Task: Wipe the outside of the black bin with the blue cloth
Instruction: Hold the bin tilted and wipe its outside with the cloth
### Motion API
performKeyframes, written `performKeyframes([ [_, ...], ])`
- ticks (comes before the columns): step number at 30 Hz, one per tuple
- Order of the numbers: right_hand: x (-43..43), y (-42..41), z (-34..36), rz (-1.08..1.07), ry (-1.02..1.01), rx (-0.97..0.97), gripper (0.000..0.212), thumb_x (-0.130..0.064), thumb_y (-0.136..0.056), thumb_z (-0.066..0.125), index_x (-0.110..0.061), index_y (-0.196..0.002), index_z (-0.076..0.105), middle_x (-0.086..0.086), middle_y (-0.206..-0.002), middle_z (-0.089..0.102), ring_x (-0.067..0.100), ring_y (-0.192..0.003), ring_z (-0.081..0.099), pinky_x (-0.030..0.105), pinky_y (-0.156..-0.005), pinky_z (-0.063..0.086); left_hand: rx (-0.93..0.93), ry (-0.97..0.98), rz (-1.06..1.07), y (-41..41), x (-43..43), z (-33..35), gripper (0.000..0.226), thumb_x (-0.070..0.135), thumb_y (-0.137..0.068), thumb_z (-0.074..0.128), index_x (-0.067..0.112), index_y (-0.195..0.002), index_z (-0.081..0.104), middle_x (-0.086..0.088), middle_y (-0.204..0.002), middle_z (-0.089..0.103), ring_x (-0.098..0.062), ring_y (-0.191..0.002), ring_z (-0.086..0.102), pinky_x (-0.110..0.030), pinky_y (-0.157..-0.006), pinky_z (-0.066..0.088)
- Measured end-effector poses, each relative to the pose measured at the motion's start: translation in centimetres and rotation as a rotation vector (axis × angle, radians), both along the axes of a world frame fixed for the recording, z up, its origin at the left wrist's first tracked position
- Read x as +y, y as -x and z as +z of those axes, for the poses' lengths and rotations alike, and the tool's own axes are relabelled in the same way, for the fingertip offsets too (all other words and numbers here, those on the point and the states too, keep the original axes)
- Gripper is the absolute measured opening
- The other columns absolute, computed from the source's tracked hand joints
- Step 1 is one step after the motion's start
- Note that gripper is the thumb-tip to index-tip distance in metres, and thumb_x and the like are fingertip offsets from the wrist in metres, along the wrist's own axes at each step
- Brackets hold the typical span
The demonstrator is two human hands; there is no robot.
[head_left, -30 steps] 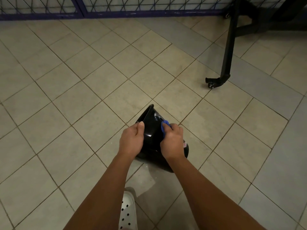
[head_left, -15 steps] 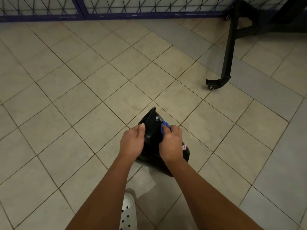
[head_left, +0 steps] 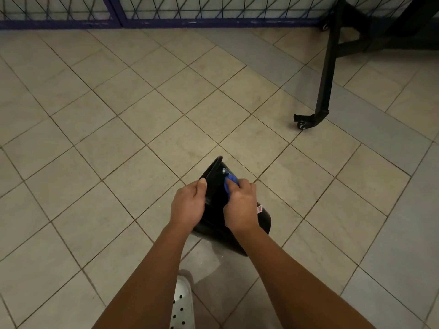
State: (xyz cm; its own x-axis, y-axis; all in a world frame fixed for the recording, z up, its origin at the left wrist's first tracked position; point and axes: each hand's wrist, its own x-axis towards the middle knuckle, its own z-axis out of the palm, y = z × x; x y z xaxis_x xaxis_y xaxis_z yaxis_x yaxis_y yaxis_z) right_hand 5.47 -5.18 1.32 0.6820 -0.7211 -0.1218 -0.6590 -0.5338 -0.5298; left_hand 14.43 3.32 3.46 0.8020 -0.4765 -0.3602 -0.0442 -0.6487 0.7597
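Note:
The glossy black bin (head_left: 215, 186) is tilted, held above the tiled floor low in the middle of the view. My left hand (head_left: 188, 205) grips its rim on the left side, thumb on top. My right hand (head_left: 241, 205) presses the blue cloth (head_left: 230, 182) against the bin's outer wall; only a bunched bit of cloth shows past my fingers. A small red and white label (head_left: 259, 208) sticks out by my right wrist. Much of the bin's body is hidden behind both hands.
Beige floor tiles (head_left: 142, 129) spread all around. A black metal frame leg with a caster (head_left: 308, 121) stands to the right, further away. A blue wire fence (head_left: 166, 13) runs along the far edge. My white perforated shoe (head_left: 181, 302) is at the bottom.
The bin and both hands sit slightly lower in view. My right hand with the cloth has shifted a little along the bin's wall; my left hand's grip is unchanged.

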Motion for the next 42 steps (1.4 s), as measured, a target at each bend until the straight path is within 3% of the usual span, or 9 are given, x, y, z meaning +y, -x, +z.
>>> performKeyframes([
  [7, 1.2, -0.9, 0.4, 0.148, 0.067, -0.169, 0.053, 0.011, -0.068, 0.063, -0.004, -0.119, 0.059, 0.017, -0.113, 0.056, 0.034, -0.104, 0.048, 0.048, -0.092, 0.045, 0.032, 0.008, -0.020, -0.1, 0.1, -0.2, 0.042, 0.037, -0.102, 0.036, 0.015, -0.083, 0.067, -0.008, -0.079, 0.069, -0.026, -0.079, 0.066, -0.046, -0.077, 0.054],
  [13, -0.5, -1.6, 0.1, 0.053, 0.019, -0.110, 0.058, 0.011, -0.072, 0.058, -0.006, -0.127, 0.053, 0.016, -0.119, 0.052, 0.032, -0.109, 0.043, 0.045, -0.096, 0.042, 0.006, 0.003, -0.038, 0.1, 0.0, -0.1, 0.047, 0.039, -0.102, 0.035, 0.010, -0.080, 0.065, -0.011, -0.075, 0.068, -0.026, -0.075, 0.065, -0.044, -0.074, 0.055],
  [22, 0.7, -1.1, 0.6, 0.171, 0.119, -0.155, 0.061, 0.010, -0.069, 0.065, -0.005, -0.126, 0.053, 0.017, -0.121, 0.052, 0.033, -0.113, 0.045, 0.048, -0.098, 0.041, 0.059, 0.089, 0.000, -0.2, 0.4, 0.0, 0.041, 0.034, -0.102, 0.040, 0.006, -0.085, 0.065, -0.018, -0.083, 0.067, -0.030, -0.078, 0.063, -0.042, -0.074, 0.051],
  [25, -0.4, -1.6, 0.3, 0.072, 0.046, -0.131, 0.062, 0.011, -0.072, 0.060, -0.006, -0.130, 0.050, 0.016, -0.126, 0.050, 0.031, -0.115, 0.041, 0.044, -0.100, 0.040, 0.207, 0.172, -0.027, -0.7, 0.7, 0.1, 0.038, 0.032, -0.102, 0.042, 0.005, -0.091, 0.067, -0.019, -0.091, 0.068, -0.030, -0.087, 0.066, -0.038, -0.080, 0.053],
  [28, 0.6, -0.4, 0.1, 0.119, 0.059, -0.186, 0.062, 0.014, -0.067, 0.063, -0.004, -0.126, 0.054, 0.017, -0.119, 0.054, 0.033, -0.111, 0.046, 0.045, -0.098, 0.043, 0.416, 0.220, -0.066, -1.5, 1.0, 0.9, 0.028, 0.022, -0.102, 0.044, 0.017, -0.095, 0.071, -0.003, -0.090, 0.074, -0.012, -0.088, 0.069, -0.020, -0.075, 0.050],
  [31, 1.9, 1.3, -0.6, 0.184, 0.072, -0.228, 0.058, 0.010, -0.070, 0.064, -0.007, -0.125, 0.055, 0.014, -0.119, 0.055, 0.031, -0.110, 0.048, 0.045, -0.097, 0.044, 0.547, 0.225, -0.035, -2.2, 1.2, 0.9, 0.028, 0.017, -0.098, 0.047, 0.020, -0.088, 0.074, -0.005, -0.085, 0.074, -0.024, -0.087, 0.068, -0.033, -0.080, 0.051],
  [33, 2.6, 2.3, -1.0, 0.243, 0.053, -0.253, 0.054, 0.006, -0.076, 0.063, -0.008, -0.127, 0.054, 0.013, -0.121, 0.054, 0.029, -0.112, 0.046, 0.044, -0.097, 0.043, 0.600, 0.208, -0.026, -2.2, 1.2, 1.1, 0.029, 0.028, -0.098, 0.045, 0.023, -0.098, 0.074, -0.010, -0.091, 0.074, -0.029, -0.088, 0.069, -0.040, -0.082, 0.054],
  [36, 3.2, 3.0, -1.2, 0.304, 0.050, -0.296, 0.050, 0.003, -0.081, 0.061, -0.008, -0.129, 0.053, 0.012, -0.121, 0.054, 0.027, -0.114, 0.045, 0.040, -0.100, 0.041, 0.588, 0.124, -0.014, -1.9, 0.8, 1.2, 0.049, 0.050, -0.101, 0.034, 0.019, -0.106, 0.072, -0.012, -0.089, 0.075, -0.026, -0.082, 0.072, -0.034, -0.070, 0.055],
  [42, 3.3, 2.6, -0.7, 0.328, 0.100, -0.374, 0.049, 0.002, -0.081, 0.061, -0.007, -0.128, 0.052, 0.013, -0.123, 0.051, 0.029, -0.115, 0.045, 0.038, -0.104, 0.037, 0.650, 0.168, 0.073, -2.3, 0.6, 1.4, 0.049, 0.050, -0.101, 0.035, 0.016, -0.116, 0.067, -0.011, -0.101, 0.075, -0.024, -0.093, 0.072, -0.033, -0.071, 0.055],
])
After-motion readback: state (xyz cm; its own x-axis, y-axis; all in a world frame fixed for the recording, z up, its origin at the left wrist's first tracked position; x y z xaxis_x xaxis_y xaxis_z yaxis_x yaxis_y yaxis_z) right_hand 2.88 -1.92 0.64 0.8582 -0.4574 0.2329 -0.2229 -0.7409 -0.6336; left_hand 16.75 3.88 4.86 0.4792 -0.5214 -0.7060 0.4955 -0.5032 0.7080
